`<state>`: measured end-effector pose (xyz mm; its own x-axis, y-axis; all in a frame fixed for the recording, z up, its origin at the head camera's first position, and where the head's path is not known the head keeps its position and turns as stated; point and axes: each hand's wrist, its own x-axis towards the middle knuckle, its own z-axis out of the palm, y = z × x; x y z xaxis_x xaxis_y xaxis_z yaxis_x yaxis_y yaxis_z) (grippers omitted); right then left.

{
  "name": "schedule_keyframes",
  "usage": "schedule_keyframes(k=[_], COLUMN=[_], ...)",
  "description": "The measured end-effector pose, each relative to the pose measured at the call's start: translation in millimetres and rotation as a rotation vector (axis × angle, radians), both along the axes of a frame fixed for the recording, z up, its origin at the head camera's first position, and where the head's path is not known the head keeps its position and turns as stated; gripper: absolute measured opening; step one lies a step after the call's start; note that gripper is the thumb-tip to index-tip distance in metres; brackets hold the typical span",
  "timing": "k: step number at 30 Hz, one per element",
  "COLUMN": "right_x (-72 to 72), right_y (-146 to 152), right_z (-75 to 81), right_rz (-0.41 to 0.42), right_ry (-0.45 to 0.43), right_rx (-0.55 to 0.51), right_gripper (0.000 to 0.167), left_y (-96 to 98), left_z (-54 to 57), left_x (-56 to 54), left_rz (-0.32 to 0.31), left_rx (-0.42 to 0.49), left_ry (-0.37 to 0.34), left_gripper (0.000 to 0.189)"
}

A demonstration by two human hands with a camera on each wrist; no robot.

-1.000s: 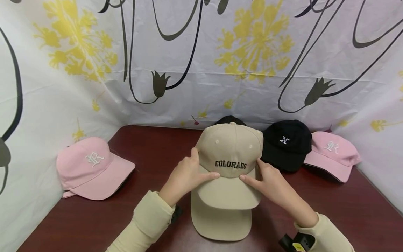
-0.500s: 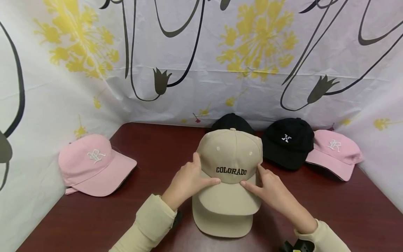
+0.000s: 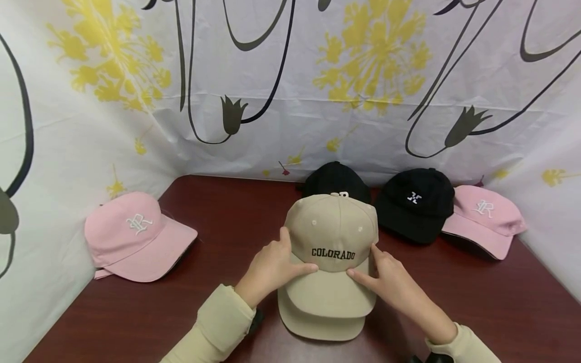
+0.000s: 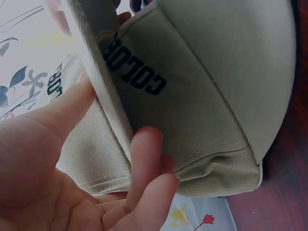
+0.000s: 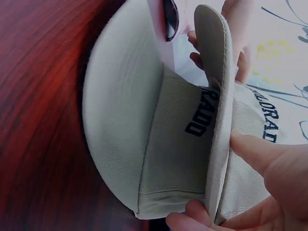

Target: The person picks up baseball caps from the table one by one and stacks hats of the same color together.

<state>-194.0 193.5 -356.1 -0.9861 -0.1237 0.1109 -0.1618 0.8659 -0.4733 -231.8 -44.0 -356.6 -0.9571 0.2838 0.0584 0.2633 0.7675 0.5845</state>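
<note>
A beige baseball cap (image 3: 333, 227) with dark "COLORADO" lettering sits over a second beige cap (image 3: 322, 330), whose brim sticks out below. My left hand (image 3: 272, 267) grips the upper cap at its left side, thumb on top of the brim and fingers underneath. On the other side my right hand (image 3: 392, 280) holds it the same way. Both wrist views show the lower cap's front (image 4: 192, 106) with the same lettering, and a gap between the two brims. Most of the lower cap's crown is hidden in the head view.
A pink cap (image 3: 136, 237) lies at the left of the dark red table (image 3: 218, 212). Behind the beige caps are a black cap (image 3: 336, 179), another black cap (image 3: 415, 204) and a second pink cap (image 3: 483, 219). A patterned white cloth (image 3: 272, 101) hangs around the table.
Both hands have lowered the upper cap further onto the lower one. Less of the lower brim shows, and more of the black cap behind has come into view.
</note>
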Motion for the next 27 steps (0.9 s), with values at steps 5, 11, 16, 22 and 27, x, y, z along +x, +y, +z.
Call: schedule_keyframes(k=[5,11,16,22,27], right_x=[2.5,5.7,7.8,9.9,11.6], right_y=[-0.1,-1.1,-2.1,-2.3,-2.8], right_z=[-2.6,-6.1,-10.3,-17.5,-22.4], right_rz=[0.000,0.000,-0.005,-0.007,-0.005], right_ry=[0.000,0.005,-0.014,-0.043,-0.079], right_rx=[0.008,0.016,0.010,0.004,-0.005], right_gripper=[0.096,0.098,0.098,0.100,0.102], left_y=[-0.1,-0.6,-0.5,-0.2,-0.3], left_z=[-3.1,-6.2,-8.6,-12.3,-16.7], left_x=[1.7,4.5,6.5,9.1,10.4], left_rz=[0.000,0.004,0.002,0.002,-0.003], left_rx=[-0.005,-0.007,-0.009,-0.013,-0.039], left_ry=[-0.011,-0.021,-0.026,-0.035,-0.025], left_gripper=[0.104,0.103,0.103,0.103,0.104])
